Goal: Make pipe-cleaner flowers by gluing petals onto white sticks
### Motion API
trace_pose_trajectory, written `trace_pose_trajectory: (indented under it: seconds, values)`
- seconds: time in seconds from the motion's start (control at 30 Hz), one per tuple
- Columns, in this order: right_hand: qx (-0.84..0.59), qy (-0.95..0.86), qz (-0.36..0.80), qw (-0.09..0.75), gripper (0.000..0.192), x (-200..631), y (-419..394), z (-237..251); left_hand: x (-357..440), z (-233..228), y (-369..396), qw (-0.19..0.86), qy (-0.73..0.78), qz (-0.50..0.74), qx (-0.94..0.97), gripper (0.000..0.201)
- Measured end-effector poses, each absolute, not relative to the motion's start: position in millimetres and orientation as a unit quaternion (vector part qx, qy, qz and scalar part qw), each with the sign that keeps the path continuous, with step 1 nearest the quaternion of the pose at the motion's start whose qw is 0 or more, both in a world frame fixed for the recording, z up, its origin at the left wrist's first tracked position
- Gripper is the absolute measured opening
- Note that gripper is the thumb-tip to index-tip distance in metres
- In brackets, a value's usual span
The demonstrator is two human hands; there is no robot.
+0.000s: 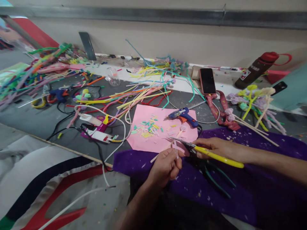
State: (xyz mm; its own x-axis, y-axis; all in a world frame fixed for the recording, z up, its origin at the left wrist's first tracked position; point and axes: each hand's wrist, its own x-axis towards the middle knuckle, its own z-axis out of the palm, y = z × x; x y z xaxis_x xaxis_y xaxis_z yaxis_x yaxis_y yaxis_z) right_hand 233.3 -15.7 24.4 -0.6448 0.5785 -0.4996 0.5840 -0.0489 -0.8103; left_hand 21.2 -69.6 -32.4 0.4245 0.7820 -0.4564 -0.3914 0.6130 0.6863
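Yellow-handled scissors (211, 154) sit in the right hand (216, 147), which is wrapped round the handles, with the blades pointing left over the near edge of a pink paper sheet (153, 131). Just beside the blade tips, the left hand (165, 166) pinches a short pale pink fuzzy stem (177, 152) between thumb and fingers, holding it upright and close to the blades. Whether the blades are parted or closed on it I cannot tell from here.

That little stem looks soft and nearly weightless, the sort that bends at a touch, so I would judge it needs a pinch close to the cutting point or it will flop away from the blades. The scissors look stiff and easy to control from the handles.

Both hands work over a purple cloth (251, 179) in the near foreground. On the pink sheet lie many small coloured snippets (148, 126), and a blue glue gun (183, 115) rests at its far right corner. Farther off are heaps of coloured stems (134, 95), a phone (207, 80) and, far right, a dark bottle (257, 68) with a red cap.
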Motion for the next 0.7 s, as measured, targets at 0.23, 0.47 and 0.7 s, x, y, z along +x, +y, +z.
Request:
trace_pose_trajectory:
  seconds: [0.23, 0.47, 0.7]
  values:
    - [0.424, 0.715, -0.554, 0.046, 0.041, 239.1, -25.2, 53.6, 17.7, -26.5, -64.5, 0.794, 0.384, 0.411, 0.232, 0.024]
    - [0.414, 0.736, -0.534, 0.048, 0.046, 232.8, -33.4, 50.7, 20.7, -25.9, -62.2, 0.805, 0.382, 0.386, 0.241, 0.026]
    - [0.415, 0.718, -0.558, 0.033, 0.037, 229.8, -30.1, 38.8, 21.8, -29.3, -59.6, 0.803, 0.383, 0.393, 0.233, 0.025]
